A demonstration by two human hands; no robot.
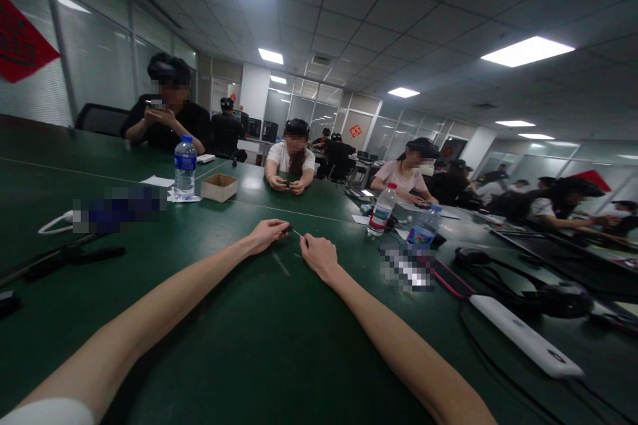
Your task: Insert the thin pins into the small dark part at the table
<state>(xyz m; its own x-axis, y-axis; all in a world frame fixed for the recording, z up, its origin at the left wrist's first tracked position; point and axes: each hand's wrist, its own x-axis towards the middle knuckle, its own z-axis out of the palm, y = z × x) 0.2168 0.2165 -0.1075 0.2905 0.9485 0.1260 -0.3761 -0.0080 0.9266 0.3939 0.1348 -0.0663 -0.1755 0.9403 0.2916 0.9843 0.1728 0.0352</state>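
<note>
Bare hands at a green table [224,352]. The left hand [268,236] pinches a small dark object [288,229] at its fingertips; the right hand [319,255], fingers curled, grasps a thin pale rod [298,233] lying between the hands. Beyond, an open box [219,188] stands beside a blue-capped bottle [185,166].

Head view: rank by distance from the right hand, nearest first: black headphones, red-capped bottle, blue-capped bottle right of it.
From the right hand:
1. Red-capped bottle: ahead, to the right.
2. Blue-capped bottle: further right, beside the first.
3. Black headphones: farthest right of the three.
</note>
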